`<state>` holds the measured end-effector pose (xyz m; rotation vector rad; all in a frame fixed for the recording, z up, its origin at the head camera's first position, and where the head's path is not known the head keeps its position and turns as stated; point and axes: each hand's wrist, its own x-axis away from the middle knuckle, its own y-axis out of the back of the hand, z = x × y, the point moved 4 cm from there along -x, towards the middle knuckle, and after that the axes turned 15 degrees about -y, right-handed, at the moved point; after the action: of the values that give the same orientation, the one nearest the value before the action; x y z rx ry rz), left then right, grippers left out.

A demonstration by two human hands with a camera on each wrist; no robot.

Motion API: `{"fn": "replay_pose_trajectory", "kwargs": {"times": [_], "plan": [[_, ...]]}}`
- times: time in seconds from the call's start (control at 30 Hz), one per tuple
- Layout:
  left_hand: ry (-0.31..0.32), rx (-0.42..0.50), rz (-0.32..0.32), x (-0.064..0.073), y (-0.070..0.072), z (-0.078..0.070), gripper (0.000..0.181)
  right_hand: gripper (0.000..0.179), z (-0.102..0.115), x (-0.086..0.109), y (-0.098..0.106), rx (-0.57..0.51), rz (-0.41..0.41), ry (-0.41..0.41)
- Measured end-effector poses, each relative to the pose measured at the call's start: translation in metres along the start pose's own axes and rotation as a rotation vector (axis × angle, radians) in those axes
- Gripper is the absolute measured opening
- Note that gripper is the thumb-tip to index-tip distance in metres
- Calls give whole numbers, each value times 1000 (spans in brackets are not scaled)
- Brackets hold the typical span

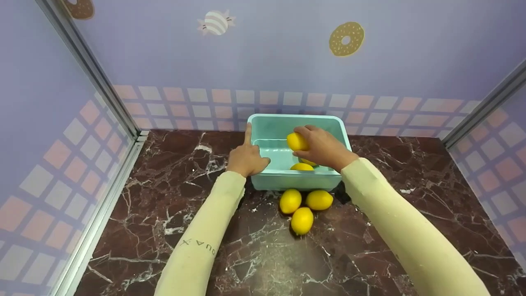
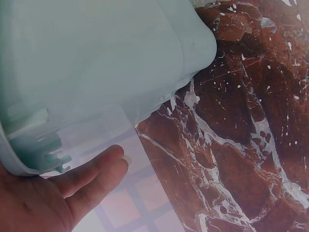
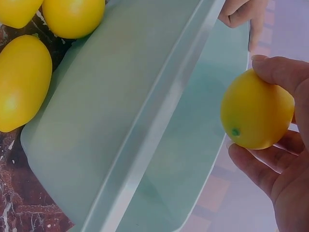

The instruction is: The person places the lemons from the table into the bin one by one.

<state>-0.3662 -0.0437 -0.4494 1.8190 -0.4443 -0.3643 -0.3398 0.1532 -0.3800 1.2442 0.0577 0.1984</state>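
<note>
My right hand [image 1: 322,144] holds a yellow lemon [image 1: 296,142] over the inside of a light green plastic bin [image 1: 298,181]. In the right wrist view the thumb and fingers grip the lemon [image 3: 258,110] from opposite sides, its small green tip showing. Below it in the bin lie a lemon [image 1: 302,167] and another lemon [image 1: 309,162], partly covered by the hand. At the bin's left rim is my left hand [image 1: 245,159], index finger stretched along the edge and thumb pointing inward. Two straight fingers [image 2: 96,176] show outside the bin wall in the left wrist view.
Three lemons sit close together in front of the bin: a left lemon [image 1: 290,201], a right lemon [image 1: 319,200] and a nearer lemon [image 1: 302,221]. The dark red marbled tabletop [image 1: 189,213] meets a purple patterned wall [image 1: 271,61] behind, with panels at both sides.
</note>
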Motion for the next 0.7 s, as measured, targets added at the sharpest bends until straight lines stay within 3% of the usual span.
{"fn": "replay_pose_trajectory", "kwargs": {"times": [0.7], "plan": [[6,2,1,-1,0,1,49,62,0,-4,2,29,-3,-14]]}}
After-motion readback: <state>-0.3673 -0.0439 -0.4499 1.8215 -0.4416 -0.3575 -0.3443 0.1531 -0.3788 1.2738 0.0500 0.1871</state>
